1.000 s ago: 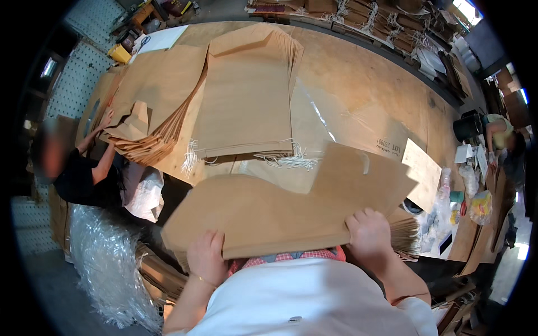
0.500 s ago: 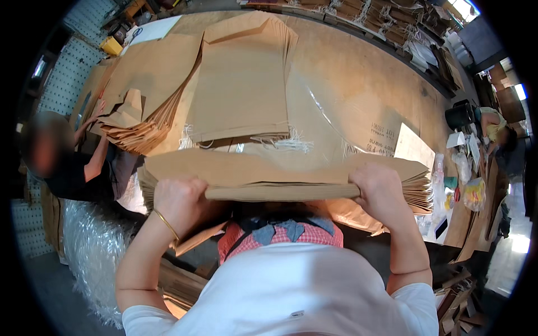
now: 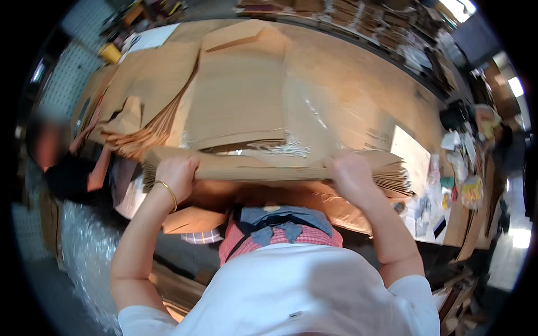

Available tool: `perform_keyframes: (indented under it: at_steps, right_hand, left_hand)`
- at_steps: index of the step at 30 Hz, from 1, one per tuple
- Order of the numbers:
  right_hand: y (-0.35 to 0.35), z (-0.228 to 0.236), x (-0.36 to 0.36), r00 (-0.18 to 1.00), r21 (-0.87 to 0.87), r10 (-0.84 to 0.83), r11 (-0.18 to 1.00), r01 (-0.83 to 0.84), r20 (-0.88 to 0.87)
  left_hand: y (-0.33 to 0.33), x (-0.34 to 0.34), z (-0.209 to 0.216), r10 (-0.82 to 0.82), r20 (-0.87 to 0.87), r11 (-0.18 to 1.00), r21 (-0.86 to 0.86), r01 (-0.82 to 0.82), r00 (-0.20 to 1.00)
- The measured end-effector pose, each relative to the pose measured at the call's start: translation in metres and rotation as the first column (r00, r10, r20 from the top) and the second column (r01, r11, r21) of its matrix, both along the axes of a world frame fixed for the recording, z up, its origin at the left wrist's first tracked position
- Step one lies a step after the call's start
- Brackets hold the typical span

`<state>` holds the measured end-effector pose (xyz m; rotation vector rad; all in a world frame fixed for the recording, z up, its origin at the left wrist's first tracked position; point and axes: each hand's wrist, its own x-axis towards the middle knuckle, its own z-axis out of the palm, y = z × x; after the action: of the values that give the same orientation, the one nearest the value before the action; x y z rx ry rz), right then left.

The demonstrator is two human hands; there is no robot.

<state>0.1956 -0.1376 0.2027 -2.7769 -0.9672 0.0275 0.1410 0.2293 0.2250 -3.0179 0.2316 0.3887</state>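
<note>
A thick stack of brown paper bags lies crosswise at the table's near side, its layered edge toward me. My left hand is closed round that edge near its left end, a gold bangle on the wrist. Toward the right end my right hand grips the same stack, slightly blurred by motion. Fanned layers stick out past both hands. Just beyond lies another stack of large brown paper bags, with white strings at its near edge.
At the left a co-worker handles a fanned brown paper stack. Clear plastic wrap bulks at lower left. A white board, plastic bags and a phone lie at the table's right. Another person is at far right.
Both hands have pushed the bag stack away from me, further onto the table. My right hand has also shifted left. More brown paper and checked cloth show below the stack.
</note>
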Motion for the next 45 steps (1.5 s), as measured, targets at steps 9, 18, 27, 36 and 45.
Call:
perform_keyframes:
  at_steps: [9,18,27,36,45]
  right_hand:
    - [-0.043,0.020,-0.001,0.962,0.527,0.141,0.813,-0.247,0.234]
    - [-0.168,-0.127,-0.019,0.648,0.648,-0.037,-0.089,0.756,-0.761]
    - [-0.158,-0.123,0.027,0.759,0.782,0.244,-0.004,0.623,-0.604]
    - [-0.156,-0.145,0.069,0.730,0.741,0.161,0.018,0.671,-0.664]
    - [-0.144,-0.181,0.082,0.536,0.659,0.505,0.091,0.746,-0.676]
  left_hand:
    - [-0.099,0.018,-0.004,-0.063,0.047,0.977,-0.199,0.072,0.997]
    - [-0.104,0.022,0.001,-0.122,0.093,0.975,-0.175,0.137,0.988]
    - [-0.093,0.017,-0.003,-0.081,0.113,0.975,-0.197,0.102,0.990]
    - [-0.093,0.015,-0.006,-0.048,0.123,0.976,-0.204,0.073,0.991]
    - [-0.100,0.020,0.000,-0.032,0.071,0.985,-0.170,0.044,0.997]
